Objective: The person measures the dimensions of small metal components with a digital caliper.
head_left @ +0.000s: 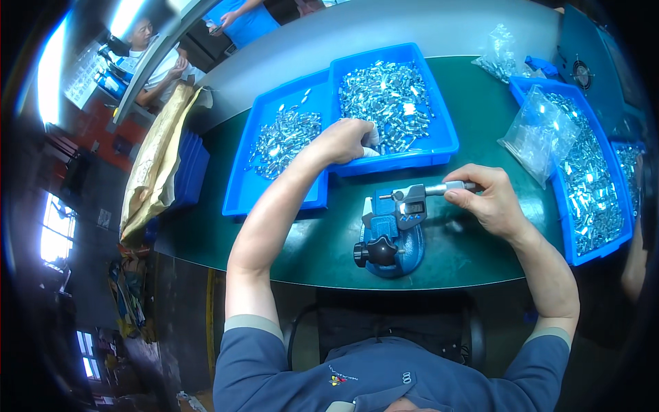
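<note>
My right hand (489, 200) pinches the thimble end of a digital micrometer (412, 208), thumb and fingers closed on it. The micrometer is held in a blue stand (406, 253) with a black knob, near the table's front edge. No part shows clearly in the micrometer's gap. My left hand (349, 141) is at the near left corner of a blue tray (439, 152) heaped with small shiny metal parts (388, 103). White covers wrap some of its curled fingers; whatever they hold is hidden. A second blue tray (237, 172) to the left holds a smaller pile of similar parts (285, 141).
At right stands another blue tray (575, 258) of metal parts, a clear plastic bag (540, 134) lying over its edge. A bag of parts (500, 58) sits at the back. Stacked blue trays (191, 168) and brown paper (154, 168) are at left. Two people stand beyond the partition.
</note>
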`<state>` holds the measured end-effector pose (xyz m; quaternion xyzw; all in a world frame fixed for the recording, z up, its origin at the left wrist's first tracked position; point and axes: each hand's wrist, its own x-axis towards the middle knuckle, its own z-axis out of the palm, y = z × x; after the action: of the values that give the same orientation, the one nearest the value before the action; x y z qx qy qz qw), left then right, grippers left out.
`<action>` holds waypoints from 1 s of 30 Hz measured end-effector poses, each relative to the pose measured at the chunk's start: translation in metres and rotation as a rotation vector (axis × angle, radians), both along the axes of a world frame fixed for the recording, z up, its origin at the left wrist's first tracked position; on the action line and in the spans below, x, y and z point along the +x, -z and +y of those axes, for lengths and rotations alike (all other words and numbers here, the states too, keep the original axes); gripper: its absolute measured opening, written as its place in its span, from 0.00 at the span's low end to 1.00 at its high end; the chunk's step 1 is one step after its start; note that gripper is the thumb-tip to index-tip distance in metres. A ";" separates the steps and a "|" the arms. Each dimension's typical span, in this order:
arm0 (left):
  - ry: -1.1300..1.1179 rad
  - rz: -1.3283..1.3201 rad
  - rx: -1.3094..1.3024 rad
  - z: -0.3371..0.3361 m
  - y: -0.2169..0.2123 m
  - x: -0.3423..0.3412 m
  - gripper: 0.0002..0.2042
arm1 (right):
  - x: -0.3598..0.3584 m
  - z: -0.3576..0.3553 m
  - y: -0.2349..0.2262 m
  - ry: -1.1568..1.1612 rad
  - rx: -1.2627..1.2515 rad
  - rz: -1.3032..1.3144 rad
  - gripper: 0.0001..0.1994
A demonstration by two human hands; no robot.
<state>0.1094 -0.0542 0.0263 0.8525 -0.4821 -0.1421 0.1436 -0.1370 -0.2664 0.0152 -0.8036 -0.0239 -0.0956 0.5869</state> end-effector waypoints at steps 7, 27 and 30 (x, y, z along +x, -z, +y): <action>-0.126 -0.160 -0.027 -0.002 0.011 0.008 0.14 | 0.001 0.000 0.000 -0.002 0.014 0.006 0.11; -0.268 0.806 -0.791 0.054 0.005 -0.109 0.15 | 0.002 -0.003 0.005 -0.001 -0.030 -0.008 0.11; -0.264 0.881 -0.763 0.057 0.006 -0.114 0.16 | 0.003 -0.002 0.006 -0.005 -0.024 -0.007 0.11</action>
<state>-0.0049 0.0032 0.0203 0.6541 -0.2842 -0.2803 0.6425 -0.1345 -0.2685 0.0092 -0.8101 -0.0292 -0.0969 0.5776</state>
